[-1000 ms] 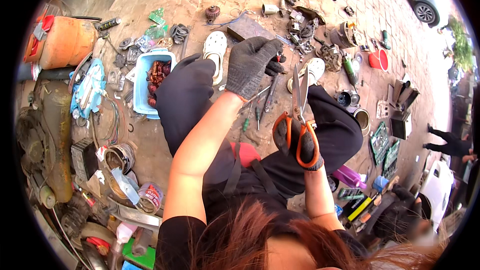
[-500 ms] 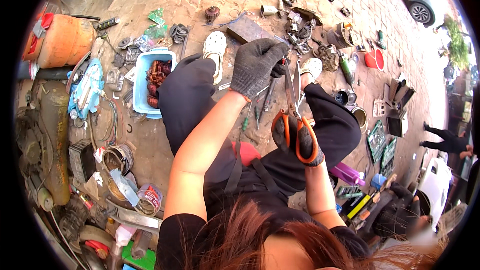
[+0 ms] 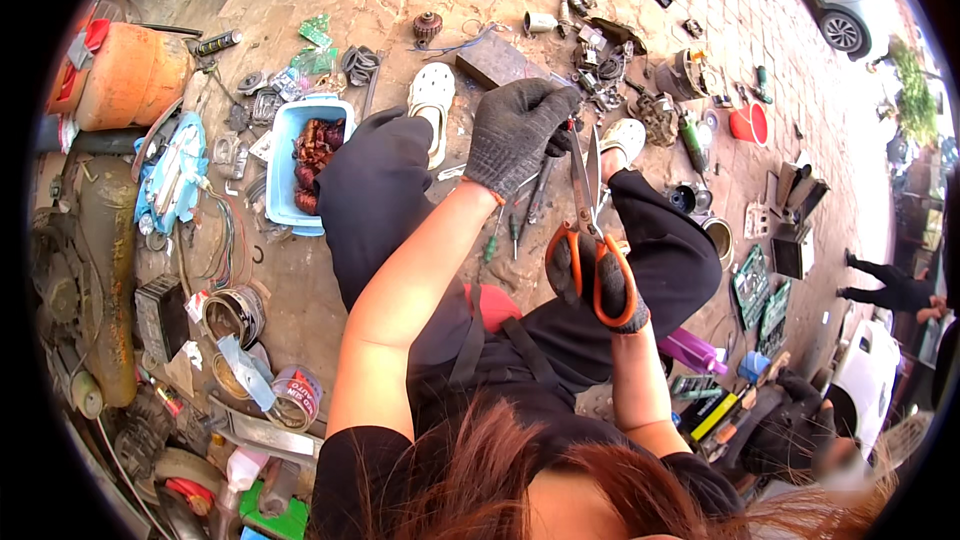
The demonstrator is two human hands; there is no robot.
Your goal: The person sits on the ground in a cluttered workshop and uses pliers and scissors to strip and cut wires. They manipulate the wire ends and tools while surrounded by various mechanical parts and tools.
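Observation:
My left hand point(image 3: 515, 135), in a dark grey knitted glove, is raised in front of me with its fingers pinched together. A small dark piece point(image 3: 560, 142) with a speck of red shows under its fingertips; its kind cannot be made out. In my gloved right hand point(image 3: 620, 290) is a pair of scissors point(image 3: 582, 180) with orange-rimmed handles. Fingers pass through the handle loops, and the blades point away from me, parted a little. Their tips come up beside the left fingertips; whether they touch the small piece is unclear.
Left of my legs stands a blue basin point(image 3: 284, 165) with copper-coloured windings. A metal block point(image 3: 500, 62) lies beyond my left hand. Screwdrivers point(image 3: 514, 225) lie between my legs. Farther right are a green grinder point(image 3: 692, 140), a red bucket point(image 3: 748, 124) and green tool cases point(image 3: 752, 285).
Both hands and the scissors stay almost where they were, apart from a very slight shift to the right. The grip of each hand looks the same.

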